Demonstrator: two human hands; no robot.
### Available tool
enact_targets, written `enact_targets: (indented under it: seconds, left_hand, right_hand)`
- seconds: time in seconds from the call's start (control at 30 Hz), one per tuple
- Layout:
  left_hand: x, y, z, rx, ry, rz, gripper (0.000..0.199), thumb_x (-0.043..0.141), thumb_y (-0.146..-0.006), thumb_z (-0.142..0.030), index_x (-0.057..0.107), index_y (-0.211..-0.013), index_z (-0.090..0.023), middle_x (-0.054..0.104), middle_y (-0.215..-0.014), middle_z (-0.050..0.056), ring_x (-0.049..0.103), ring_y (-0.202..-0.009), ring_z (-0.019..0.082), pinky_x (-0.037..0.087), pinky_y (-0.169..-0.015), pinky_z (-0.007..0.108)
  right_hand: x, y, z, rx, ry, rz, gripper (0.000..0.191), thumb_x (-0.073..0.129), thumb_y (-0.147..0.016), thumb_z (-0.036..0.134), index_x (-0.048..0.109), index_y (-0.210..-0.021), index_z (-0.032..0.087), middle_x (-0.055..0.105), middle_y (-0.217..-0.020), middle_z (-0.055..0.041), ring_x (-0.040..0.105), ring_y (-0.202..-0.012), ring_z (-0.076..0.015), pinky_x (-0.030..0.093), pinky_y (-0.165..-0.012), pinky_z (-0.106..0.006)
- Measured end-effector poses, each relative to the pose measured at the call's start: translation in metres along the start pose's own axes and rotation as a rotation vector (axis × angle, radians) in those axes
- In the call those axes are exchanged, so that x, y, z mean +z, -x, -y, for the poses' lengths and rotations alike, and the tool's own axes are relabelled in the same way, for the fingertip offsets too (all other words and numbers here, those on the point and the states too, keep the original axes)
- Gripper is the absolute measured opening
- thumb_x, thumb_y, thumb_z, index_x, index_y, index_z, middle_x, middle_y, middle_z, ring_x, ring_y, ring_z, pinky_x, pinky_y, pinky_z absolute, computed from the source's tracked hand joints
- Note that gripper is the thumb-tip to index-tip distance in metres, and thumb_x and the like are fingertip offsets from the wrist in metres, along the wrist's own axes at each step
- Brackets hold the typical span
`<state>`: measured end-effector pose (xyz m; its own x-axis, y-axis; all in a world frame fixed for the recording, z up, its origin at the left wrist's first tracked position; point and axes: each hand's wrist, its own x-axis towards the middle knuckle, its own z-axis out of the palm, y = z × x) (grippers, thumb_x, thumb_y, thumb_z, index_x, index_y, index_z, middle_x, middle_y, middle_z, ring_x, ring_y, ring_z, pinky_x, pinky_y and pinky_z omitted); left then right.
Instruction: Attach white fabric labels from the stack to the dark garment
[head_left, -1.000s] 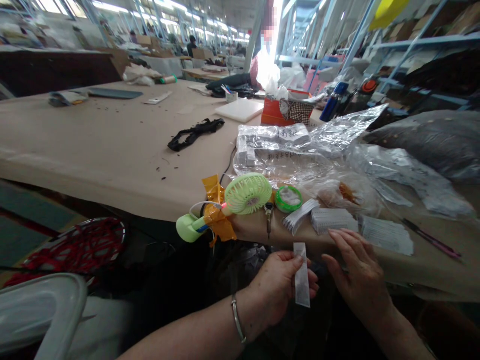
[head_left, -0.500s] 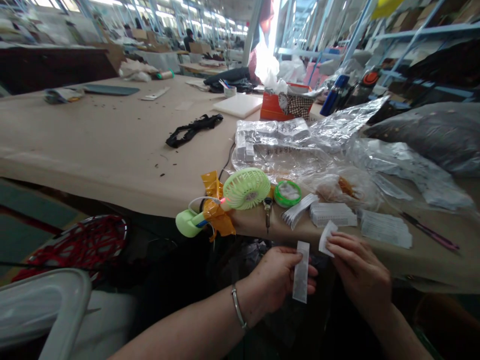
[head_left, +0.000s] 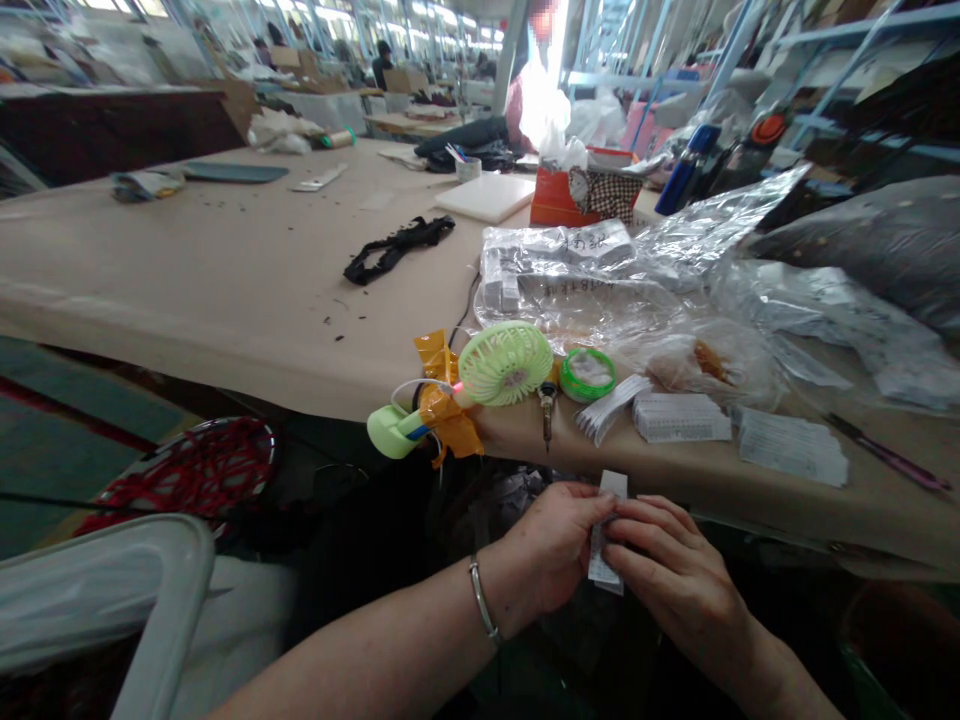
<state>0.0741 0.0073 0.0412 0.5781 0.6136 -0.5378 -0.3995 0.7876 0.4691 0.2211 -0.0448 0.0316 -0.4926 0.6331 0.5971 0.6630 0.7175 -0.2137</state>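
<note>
In front of the table edge, my left hand [head_left: 551,545] pinches a white label strip [head_left: 613,484] between thumb and fingers. My right hand [head_left: 675,560] lies against the same strip from the right, fingers bent over its printed face. A second, shorter label seems to be laid on the strip, though the fingers hide most of it. Just beyond the hands, on the table, lie a fanned bunch of labels [head_left: 611,405], a neat label stack [head_left: 681,417] and another spread stack [head_left: 793,445]. A soldering iron [head_left: 547,410] points toward me over the edge.
A green clip fan [head_left: 506,365] is taped at the table edge, beside a round green tub [head_left: 587,374]. Clear plastic bags [head_left: 585,300] cover the middle right. Tweezers-like pink tool [head_left: 892,455] lies far right. A black fabric strip [head_left: 397,248] and a red basket [head_left: 191,475] are leftward.
My right hand has moved left with its small label, bringing it onto the strip in my left hand. The camera view has shifted slightly.
</note>
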Motion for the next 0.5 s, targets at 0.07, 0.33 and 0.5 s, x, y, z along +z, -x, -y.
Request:
enact_targets:
  seconds: [0.07,0.33,0.5]
  left_hand:
    - [0.000,0.000,0.000,0.011,-0.006,-0.029,0.006,0.066,-0.075,-0.012,0.063,-0.075,-0.006,0.061,-0.064,0.004,0.055,-0.050,0.008,0.040,-0.050,0.019]
    - [-0.005,0.002,-0.003,-0.102,-0.207,-0.119,0.018,0.047,-0.093,-0.023,0.058,-0.091,-0.009,0.066,-0.069,0.008,0.063,-0.053,0.015,0.051,-0.055,0.027]
    - [-0.009,0.001,0.004,-0.111,-0.225,-0.107,0.019,0.049,-0.092,-0.026,0.058,-0.091,-0.009,0.065,-0.069,0.008,0.062,-0.052,0.014,0.051,-0.053,0.025]
  right_hand:
    - [-0.002,0.002,0.000,0.014,-0.007,0.007,0.022,0.054,-0.087,0.008,0.067,-0.100,0.020,0.072,-0.095,-0.0047,0.064,-0.105,-0.0186,0.049,-0.094,-0.037]
    - [-0.042,0.051,-0.053,0.468,0.654,-0.120,0.053,0.053,-0.090,0.039,0.048,-0.133,0.009,0.060,-0.119,-0.0216,0.054,-0.115,-0.0359,0.045,-0.095,-0.053]
    - [-0.055,0.073,-0.071,0.567,0.875,0.071,0.041,0.041,-0.095,0.037,0.054,-0.126,0.014,0.062,-0.122,-0.0159,0.054,-0.113,-0.0347,0.040,-0.095,-0.053]
